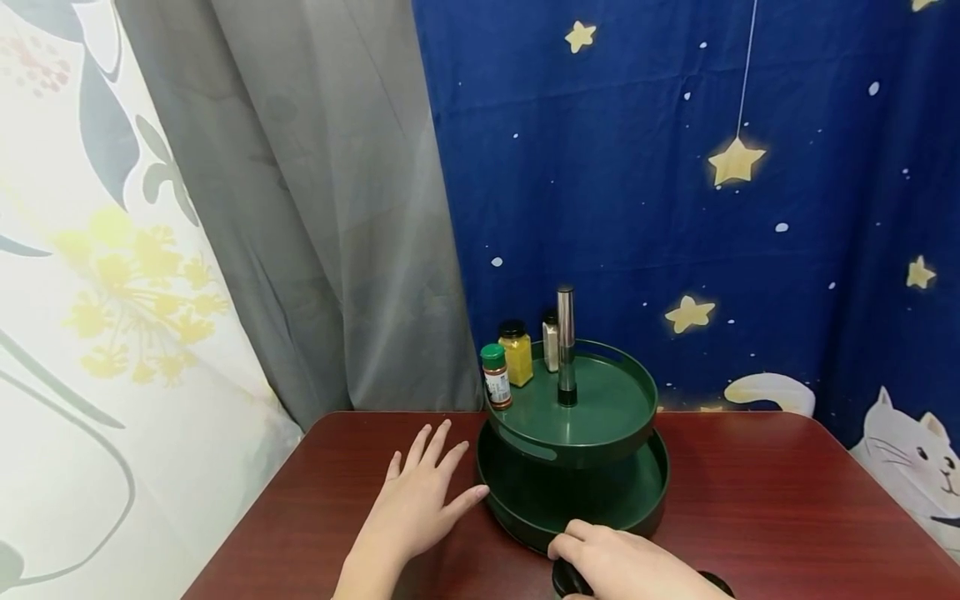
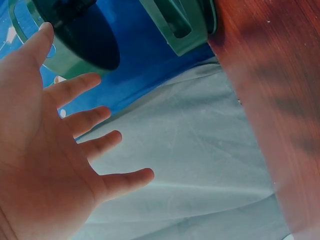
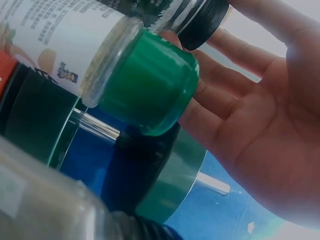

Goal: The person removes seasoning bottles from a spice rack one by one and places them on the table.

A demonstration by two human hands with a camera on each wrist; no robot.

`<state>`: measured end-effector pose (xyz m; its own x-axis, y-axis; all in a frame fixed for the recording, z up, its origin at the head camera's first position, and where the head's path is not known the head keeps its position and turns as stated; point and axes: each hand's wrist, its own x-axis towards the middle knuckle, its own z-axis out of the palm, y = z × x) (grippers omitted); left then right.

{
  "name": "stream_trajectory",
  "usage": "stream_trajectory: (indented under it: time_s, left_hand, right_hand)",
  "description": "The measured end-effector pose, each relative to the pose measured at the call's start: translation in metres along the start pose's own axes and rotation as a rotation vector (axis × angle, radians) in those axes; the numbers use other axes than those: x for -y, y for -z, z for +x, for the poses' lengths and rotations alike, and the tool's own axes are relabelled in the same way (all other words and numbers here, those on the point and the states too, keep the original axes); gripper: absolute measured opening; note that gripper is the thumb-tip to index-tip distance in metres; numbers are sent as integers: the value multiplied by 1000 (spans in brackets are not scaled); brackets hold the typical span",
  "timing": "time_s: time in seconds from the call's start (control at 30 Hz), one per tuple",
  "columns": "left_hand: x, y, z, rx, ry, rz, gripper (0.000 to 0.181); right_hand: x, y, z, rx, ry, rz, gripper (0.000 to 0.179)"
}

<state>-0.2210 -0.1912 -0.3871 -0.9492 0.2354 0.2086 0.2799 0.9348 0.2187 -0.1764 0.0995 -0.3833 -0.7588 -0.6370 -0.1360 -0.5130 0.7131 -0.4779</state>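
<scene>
My right hand (image 1: 622, 562) grips a jar by its black lid (image 1: 572, 577) at the front of the table. In the right wrist view its thumb and fingers are around that black cap (image 3: 206, 24), with dark contents showing in the clear jar. A green-capped spice jar (image 3: 150, 82) stands in front of the fingers there. My left hand (image 1: 416, 504) is spread over the table, its thumb near the lower tier's rim, and holds nothing. The green two-tier round tray (image 1: 600, 408) carries a small green-capped bottle (image 1: 497, 379), a yellow jar (image 1: 517, 354) and a black-capped bottle (image 1: 551, 342) on top.
A metal post (image 1: 566, 346) rises from the upper tray. Another black lid (image 1: 716, 582) shows beyond my right wrist. A large blurred jar (image 3: 45, 195) is close to the right wrist camera. Curtains (image 1: 675, 208) hang behind the dark red table (image 1: 757, 483).
</scene>
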Motion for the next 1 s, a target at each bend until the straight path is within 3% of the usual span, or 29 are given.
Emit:
stream_trajectory:
  time_s: [0.6,1.0]
  left_hand:
    - [1,2,1,1,-5,-3,73]
    - [2,5,1,-11,-1,10,72]
  right_hand:
    - [7,4,-6,-23,-51,19,28]
    - [5,13,-20,-102,-7,-10,30]
